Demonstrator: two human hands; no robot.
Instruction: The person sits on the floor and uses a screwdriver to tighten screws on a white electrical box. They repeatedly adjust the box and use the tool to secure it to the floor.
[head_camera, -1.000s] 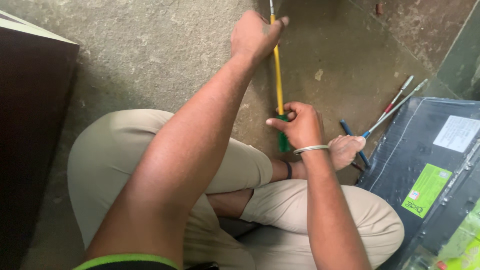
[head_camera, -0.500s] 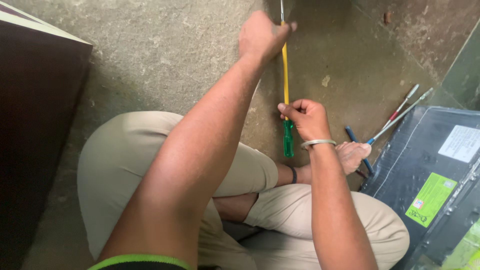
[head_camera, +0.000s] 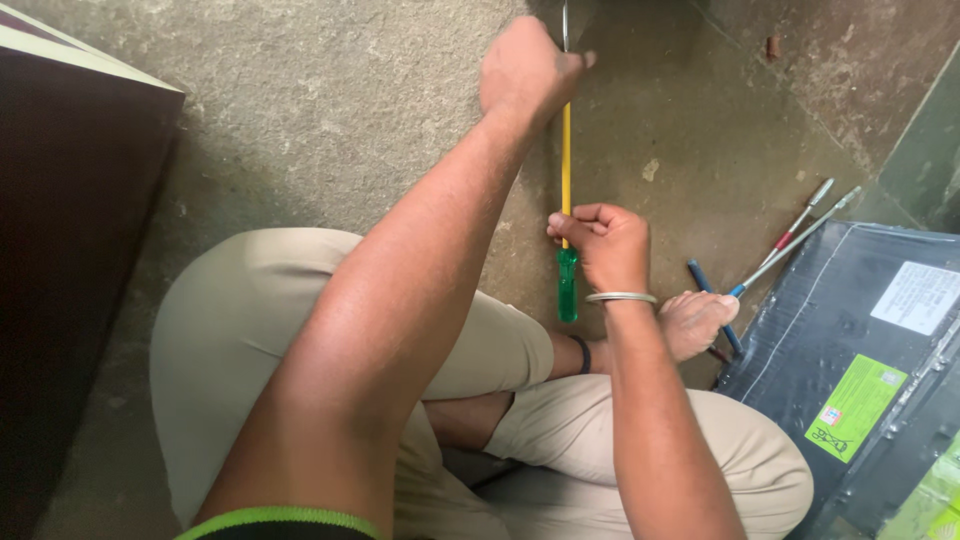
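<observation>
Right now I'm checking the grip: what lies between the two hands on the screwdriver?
In the head view, only the yellow shaft of the screwdriver runs between the left hand and the right hand, above bare stone floor.

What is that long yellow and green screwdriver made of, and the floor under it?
The screwdriver likely has a glossy, see-through green plastic handle, a matte yellow sleeve that looks like plastic, and a grey metal tip. The left hand and right hand grip it. The floor looks like rough, speckled, dull stone or concrete.

The screwdriver (head_camera: 566, 200) has a yellow shaft and green handle; trousers (head_camera: 230, 340) beige, floor (head_camera: 300, 120) mottled grey, case (head_camera: 850, 340) black.
</observation>
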